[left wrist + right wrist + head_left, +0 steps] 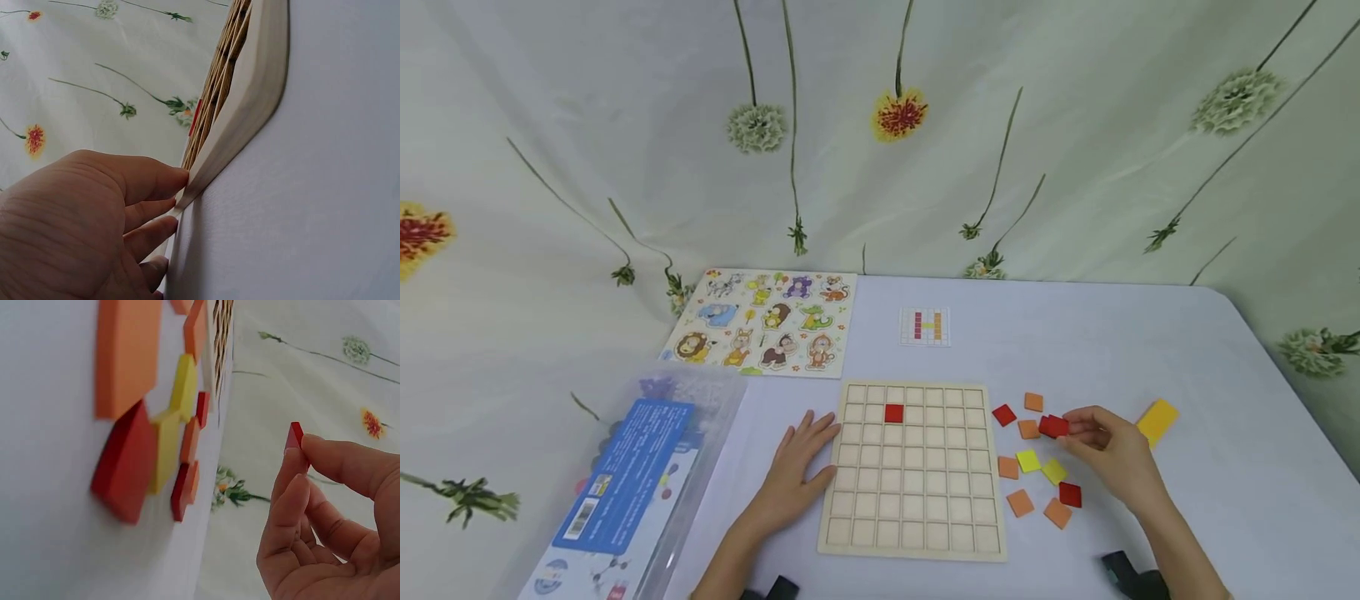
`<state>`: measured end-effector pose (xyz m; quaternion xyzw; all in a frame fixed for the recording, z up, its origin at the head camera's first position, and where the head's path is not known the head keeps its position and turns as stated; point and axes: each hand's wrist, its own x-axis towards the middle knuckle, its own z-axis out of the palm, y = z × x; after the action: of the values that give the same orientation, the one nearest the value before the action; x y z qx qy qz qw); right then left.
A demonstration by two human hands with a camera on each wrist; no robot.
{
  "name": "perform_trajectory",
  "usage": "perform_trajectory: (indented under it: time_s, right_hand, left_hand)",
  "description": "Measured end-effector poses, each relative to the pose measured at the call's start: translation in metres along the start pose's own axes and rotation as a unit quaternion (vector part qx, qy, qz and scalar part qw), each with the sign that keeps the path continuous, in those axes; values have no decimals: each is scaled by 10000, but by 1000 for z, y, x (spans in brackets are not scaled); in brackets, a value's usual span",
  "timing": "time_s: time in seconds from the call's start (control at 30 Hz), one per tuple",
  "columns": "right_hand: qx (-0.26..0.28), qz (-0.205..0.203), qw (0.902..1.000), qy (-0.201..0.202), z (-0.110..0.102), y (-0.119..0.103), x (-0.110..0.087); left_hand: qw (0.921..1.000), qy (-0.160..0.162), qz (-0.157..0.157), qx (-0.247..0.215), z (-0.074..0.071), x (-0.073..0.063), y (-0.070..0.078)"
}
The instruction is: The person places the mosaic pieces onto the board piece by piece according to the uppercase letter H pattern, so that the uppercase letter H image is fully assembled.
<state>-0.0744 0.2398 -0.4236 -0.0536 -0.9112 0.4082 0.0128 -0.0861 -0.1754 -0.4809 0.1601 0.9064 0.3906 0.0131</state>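
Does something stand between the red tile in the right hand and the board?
Some loose tiles, orange and red, lie on the table between; the right hand holds its red tile raised, so passing above seems free.

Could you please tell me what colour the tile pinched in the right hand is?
The tile is red, showing best in the right wrist view.

Soft, even light leaves a faint shadow (189, 247) by the board (262, 78), the right-wrist view's nearest red tile (132, 465) blurred.
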Motion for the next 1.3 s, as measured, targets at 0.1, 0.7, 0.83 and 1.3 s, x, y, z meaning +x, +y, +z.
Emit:
perform_trajectory:
  time_s: [0.1, 0.7, 0.83, 1.3]
  right_hand:
    - [235, -117, 9995, -183, 8, -17, 3]
    - [1108, -802, 9784, -1549, 115, -96, 32]
    - [967, -859, 9775, -1667, 128, -102, 36]
    - [277, -1043, 9720, -2086, 140, -109, 43]
  left_hand:
    - [10000, -15, 2, 15, 0, 0, 1]
    - [10000, -42, -78, 12, 0, 1, 3]
    - [10000, 12, -11, 24, 0, 1, 2]
    - [9998, 82, 177, -44, 1, 0, -2]
